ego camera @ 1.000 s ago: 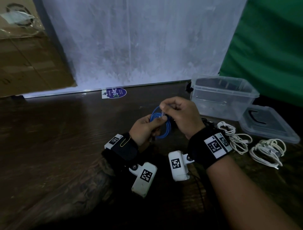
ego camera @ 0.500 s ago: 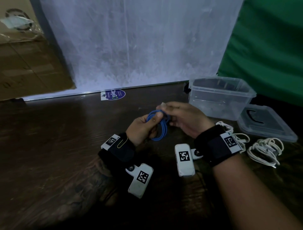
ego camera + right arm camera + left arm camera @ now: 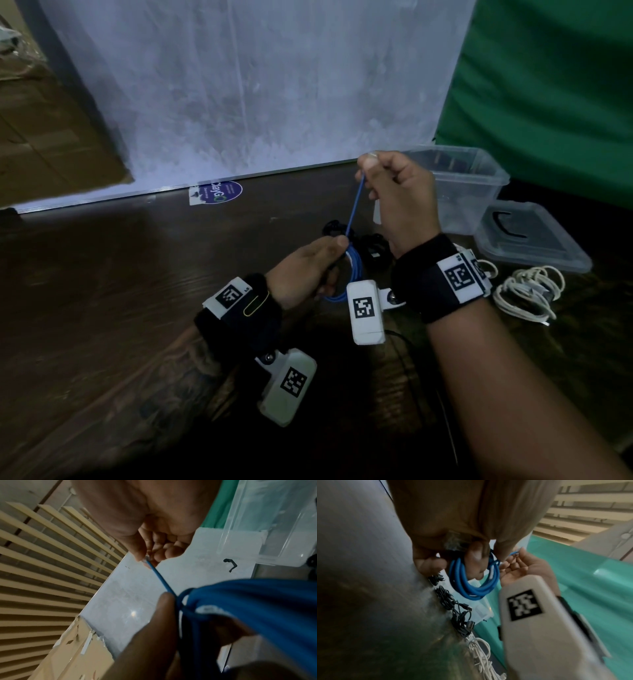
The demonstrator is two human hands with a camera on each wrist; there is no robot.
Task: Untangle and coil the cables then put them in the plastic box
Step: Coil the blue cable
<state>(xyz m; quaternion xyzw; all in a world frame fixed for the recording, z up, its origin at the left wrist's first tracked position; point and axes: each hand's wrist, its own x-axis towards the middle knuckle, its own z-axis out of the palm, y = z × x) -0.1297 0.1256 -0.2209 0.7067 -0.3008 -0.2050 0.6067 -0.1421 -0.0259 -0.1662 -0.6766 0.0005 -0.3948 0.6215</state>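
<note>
A blue cable (image 3: 354, 267) (image 3: 471, 585) (image 3: 240, 595) is wound into a small coil. My left hand (image 3: 308, 270) (image 3: 471, 555) grips the coil low over the table, thumb on top. A straight tail of the cable runs up from it to my right hand (image 3: 394, 195) (image 3: 149, 555) (image 3: 517, 563), which pinches the cable's end between thumb and forefinger. The clear plastic box (image 3: 476, 178) (image 3: 267, 524) stands open behind my right hand, at the back right.
The box lid (image 3: 534, 240) lies flat to the right of the box. Bundled white cables (image 3: 527, 291) (image 3: 481, 655) lie right of my right wrist. Black cables (image 3: 370, 246) (image 3: 453, 605) sit behind the blue coil. A white board and green cloth stand behind the dark wooden table (image 3: 120, 291).
My right hand has risen and drawn the blue cable's end up and away from the coil, pulling a tail taut. My left hand stays on the coil, a little lower.
</note>
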